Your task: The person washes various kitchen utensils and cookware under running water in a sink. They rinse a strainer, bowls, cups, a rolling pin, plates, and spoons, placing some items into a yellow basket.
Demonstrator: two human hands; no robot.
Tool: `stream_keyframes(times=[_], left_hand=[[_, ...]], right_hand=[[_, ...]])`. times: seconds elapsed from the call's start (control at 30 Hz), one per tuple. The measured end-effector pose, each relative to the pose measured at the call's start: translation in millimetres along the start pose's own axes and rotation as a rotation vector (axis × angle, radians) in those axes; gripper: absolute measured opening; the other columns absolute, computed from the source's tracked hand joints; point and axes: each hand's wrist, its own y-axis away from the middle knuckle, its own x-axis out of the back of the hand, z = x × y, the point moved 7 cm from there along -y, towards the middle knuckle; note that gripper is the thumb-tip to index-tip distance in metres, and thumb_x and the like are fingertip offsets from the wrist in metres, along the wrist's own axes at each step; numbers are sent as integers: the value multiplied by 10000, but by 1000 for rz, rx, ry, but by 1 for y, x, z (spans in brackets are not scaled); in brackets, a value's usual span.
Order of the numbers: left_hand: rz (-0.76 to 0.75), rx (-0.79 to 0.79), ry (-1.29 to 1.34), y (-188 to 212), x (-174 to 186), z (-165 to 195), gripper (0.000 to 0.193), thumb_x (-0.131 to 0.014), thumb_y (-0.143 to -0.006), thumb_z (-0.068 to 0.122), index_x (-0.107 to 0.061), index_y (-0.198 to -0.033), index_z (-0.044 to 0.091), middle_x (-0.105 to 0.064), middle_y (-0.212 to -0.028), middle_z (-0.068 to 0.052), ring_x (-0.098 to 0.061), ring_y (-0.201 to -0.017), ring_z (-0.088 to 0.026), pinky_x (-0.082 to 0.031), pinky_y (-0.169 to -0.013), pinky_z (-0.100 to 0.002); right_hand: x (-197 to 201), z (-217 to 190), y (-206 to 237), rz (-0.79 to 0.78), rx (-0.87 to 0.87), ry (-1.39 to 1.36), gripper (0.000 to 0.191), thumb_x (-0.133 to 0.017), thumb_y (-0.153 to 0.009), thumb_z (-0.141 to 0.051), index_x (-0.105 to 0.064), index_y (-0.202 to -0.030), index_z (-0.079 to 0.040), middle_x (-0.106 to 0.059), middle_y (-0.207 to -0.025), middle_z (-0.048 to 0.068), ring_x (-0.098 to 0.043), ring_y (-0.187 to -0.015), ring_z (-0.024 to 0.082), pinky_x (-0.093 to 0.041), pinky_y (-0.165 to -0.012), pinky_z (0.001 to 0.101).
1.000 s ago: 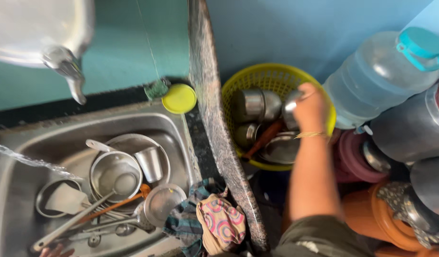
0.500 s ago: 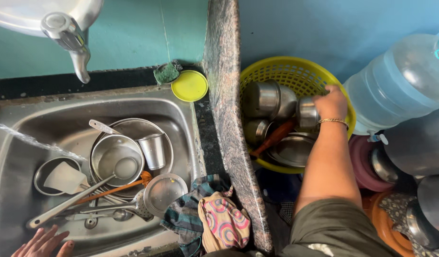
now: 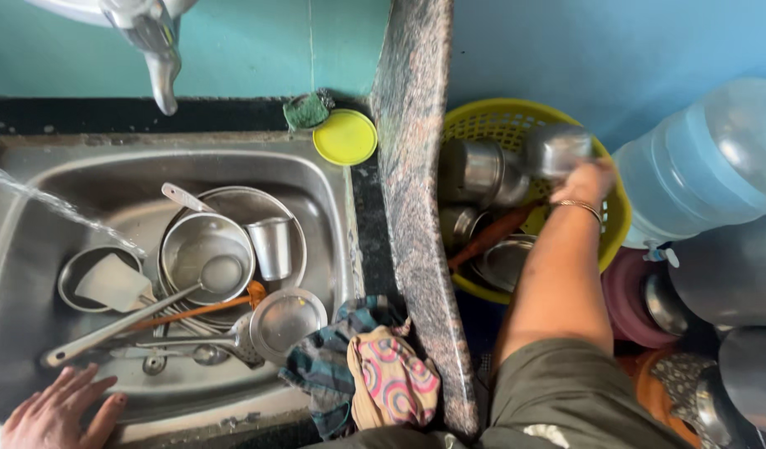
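Your right hand (image 3: 584, 181) reaches out over the yellow basket (image 3: 482, 125) and is closed around a small steel cup (image 3: 557, 150), which shows blurred at the basket's far rim, just beyond your knuckles. The cup sits at your fingertips, on the side away from your body, with the basket's other steel vessels (image 3: 474, 170) below and to the left of it (an orange-handled utensil (image 3: 491, 237) lies slantwise among them). The cup's long axis cannot be told for certain through the blur; it looks roughly level with the rim, lying across the line of your forearm.

Your left hand (image 3: 60, 411) is well apart from all this, resting flat with fingers spread on the near edge of the steel sink (image 3: 333, 183), holding nothing. The nearest things to it are a long ladle (image 3: 133, 320) and a strainer (image 3: 283, 320) lying in the sink. The stone divider (image 3: 416, 208) stands between the sink and the basket, so the right hand is the only one near the cup
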Motion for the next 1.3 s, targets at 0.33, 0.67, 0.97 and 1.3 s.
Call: stream_keyframes(times=[0.33, 0.67, 0.97, 1.3], left_hand=[[69, -138, 109, 5, -19, -11, 570, -558, -846, 636, -707, -1280, 297, -571, -1513, -25, -440, -1486, -218, -350, -1226, -441], [171, -127, 202, 14, -28, -14, 528, -630, -839, 603, -753, -1237, 279, -614, -1471, -61, -497, -1462, -263, -403, -1219, -421], [209, -135, 214, 18, -15, -16, 540, -562, -879, 639, -731, -1260, 296, -599, -1502, -22, -462, -1500, -210, -378, -1249, -406], [216, -144, 231, 19, -15, -16, 541, -519, -907, 656, -735, -1253, 301, -585, -1488, -10, -438, -1500, -186, -357, -1269, -391]], right_hand=[[65, -61, 102, -182, 356, 1638, 587, -702, -982, -529, -650, -1366, -87, -719, -1099, 225, -666, -824, 259, -513, -694, 400], [120, -26, 146, -37, 104, 1456, 888, -628, -894, -181, -177, -1659, -191, -689, -1164, 261, -751, -909, 373, -576, -825, 473], [65, -74, 116, 58, 672, 1882, 853, -618, -980, -218, -147, -1691, -216, -645, -1196, 271, -647, -1071, 464, -510, -905, 546], [70, 13, 117, -176, 378, 1838, 404, -632, -1004, -355, -684, -1351, -155, -642, -1404, 192, -602, -1277, 409, -478, -1069, 507]])
